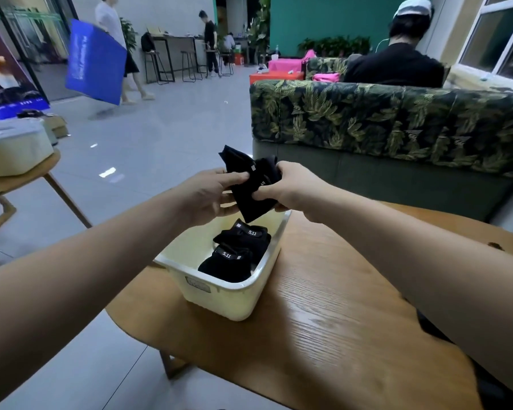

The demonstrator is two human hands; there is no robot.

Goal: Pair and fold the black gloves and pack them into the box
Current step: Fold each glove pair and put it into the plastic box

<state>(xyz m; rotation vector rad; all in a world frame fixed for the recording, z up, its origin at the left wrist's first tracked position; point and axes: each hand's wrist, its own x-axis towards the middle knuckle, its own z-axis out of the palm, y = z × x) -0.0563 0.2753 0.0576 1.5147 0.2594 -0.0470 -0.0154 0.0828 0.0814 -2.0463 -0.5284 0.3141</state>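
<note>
Both hands are holding a black glove bundle (251, 187) in the air above the far end of the box (216, 294). The left hand (209, 195) is pinching the bundle's left edge, with the thumb on top and the fingers curled underneath. The right hand (290, 187) is gripping the right side, the thumb pressing across the front. Its other fingers are curling behind the fabric and are mostly hidden. The bundle is hanging tilted, with one end sticking up past the hands and the lower corner pointing down toward the box. A small white label is showing on it. The box, cream plastic, is sitting on the wooden table (338, 321) near the table's left edge. Two folded black pairs are lying inside along the right wall, the nearer pair (224, 264) touching the farther pair (243, 236), each showing a "5.11" tag. A leaf-print sofa (397, 119) is standing behind the table. A person in a cap (397, 63) is sitting beyond it, back to the camera. At left, a second table (27, 180) is carrying a pale container (12, 149). In the background another person is carrying a blue board (95, 62).
</note>
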